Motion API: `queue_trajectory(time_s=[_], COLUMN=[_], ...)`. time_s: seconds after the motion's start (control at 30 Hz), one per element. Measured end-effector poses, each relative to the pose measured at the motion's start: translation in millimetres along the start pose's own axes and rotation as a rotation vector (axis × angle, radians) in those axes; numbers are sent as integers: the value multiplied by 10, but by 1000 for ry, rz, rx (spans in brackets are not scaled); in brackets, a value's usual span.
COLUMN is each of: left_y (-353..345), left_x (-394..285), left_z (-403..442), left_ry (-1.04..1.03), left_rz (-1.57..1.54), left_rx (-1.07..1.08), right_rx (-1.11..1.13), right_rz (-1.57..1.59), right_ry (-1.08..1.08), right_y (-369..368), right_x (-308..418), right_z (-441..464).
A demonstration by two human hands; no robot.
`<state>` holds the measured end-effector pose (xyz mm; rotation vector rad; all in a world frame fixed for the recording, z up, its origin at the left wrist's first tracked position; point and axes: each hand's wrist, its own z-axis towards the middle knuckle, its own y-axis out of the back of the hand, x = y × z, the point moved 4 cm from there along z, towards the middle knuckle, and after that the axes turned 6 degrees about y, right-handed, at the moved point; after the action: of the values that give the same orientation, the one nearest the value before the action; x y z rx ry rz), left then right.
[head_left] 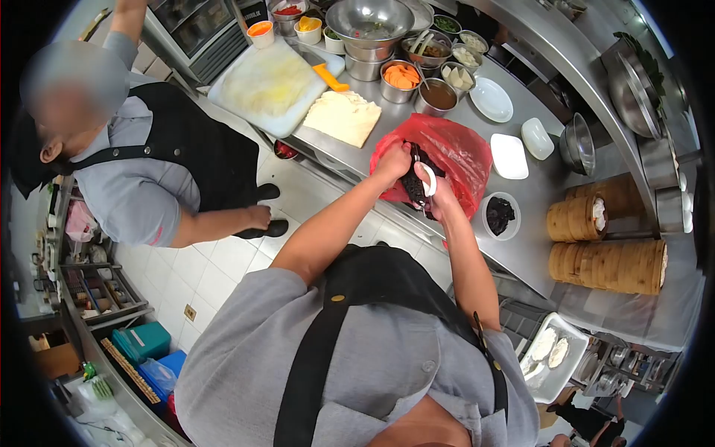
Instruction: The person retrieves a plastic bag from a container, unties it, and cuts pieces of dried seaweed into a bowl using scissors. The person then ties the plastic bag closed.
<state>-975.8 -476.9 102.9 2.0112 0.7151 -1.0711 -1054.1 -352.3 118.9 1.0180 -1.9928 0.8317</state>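
At the counter's front edge, an open red plastic bag (456, 149) lies beneath both my hands. My left hand (395, 162) is closed on a dark, crinkled clump (412, 182) that looks like wood ear mushroom, over the bag's mouth. My right hand (442, 195) grips scissors (427, 177) by their white handle, right beside the clump. The blades are mostly hidden against the dark food. To the right of the bag, a round white bowl (487, 228) holds dark, glossy pieces.
A cutting board (279, 123), an orange-handled knife (329, 77) and a cream-coloured folded cloth (344, 119) lie left of the bag. Several steel ingredient bowls (397, 94) stand behind it. White dishes (509, 165) and bamboo steamers (607, 266) are rightward. A co-worker (149, 164) stands at left.
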Motion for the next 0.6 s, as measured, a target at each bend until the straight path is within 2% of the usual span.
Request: queue_trajectory(time_s=[0.07,0.2,0.3,0.33,0.37,0.5,0.53,0.6], left_y=[28,72,-32,-10,11,90,33,-48], left_x=[6,28,292,309,308,-16,-10,-74], left_z=[30,15,241,249,226,-146,-116,-106], left_ry=[-28,-55,4,58,115,373,391,389], left_rz=[19,69,-239,-270,-299,-544,-596,-617], left_rx=[2,-153,119,131,145,306,347,301], right_rx=[-125,-121,-40,55,40,-284,-318,-268], right_rz=[4,-106,-14,-4,-35,-55,-41,-154], right_ry=[117,11,-1,-9,70,207,193,223], right_y=[-95,-4,73,54,113,653,638,691], right_x=[99,-81,-172,-25,12,168,231,-1], right_z=[-105,-117,-253,-446,-496,-660,-841,-1041])
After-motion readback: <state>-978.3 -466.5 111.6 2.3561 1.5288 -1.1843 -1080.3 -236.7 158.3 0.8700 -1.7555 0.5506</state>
